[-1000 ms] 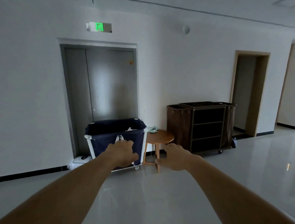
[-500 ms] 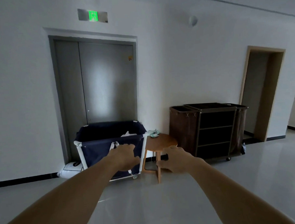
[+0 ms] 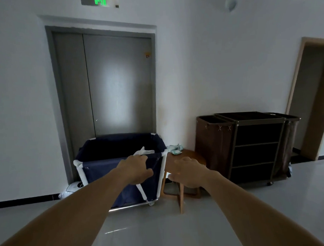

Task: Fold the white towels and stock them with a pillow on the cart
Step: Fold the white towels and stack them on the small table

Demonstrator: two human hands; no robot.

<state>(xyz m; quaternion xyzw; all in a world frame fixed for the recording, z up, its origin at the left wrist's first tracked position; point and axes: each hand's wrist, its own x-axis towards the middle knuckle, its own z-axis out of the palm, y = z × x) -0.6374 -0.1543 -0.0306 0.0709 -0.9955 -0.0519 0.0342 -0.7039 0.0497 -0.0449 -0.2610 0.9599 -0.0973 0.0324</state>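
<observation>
Left hand (image 3: 135, 169) and right hand (image 3: 189, 174) hover empty before a navy laundry bin (image 3: 100, 172) holding white towels (image 3: 144, 152).

A lit green exit sign (image 3: 100, 0) hung above the grey door (image 3: 118, 83), its symbol cut off by the picture's top edge. No letters were legible. A small orange sticker (image 3: 147, 54) on the door was unreadable.

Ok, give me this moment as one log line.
left hand: open, empty | right hand: open, empty | white towel: in navy laundry bin | cart: right of round wooden table
</observation>
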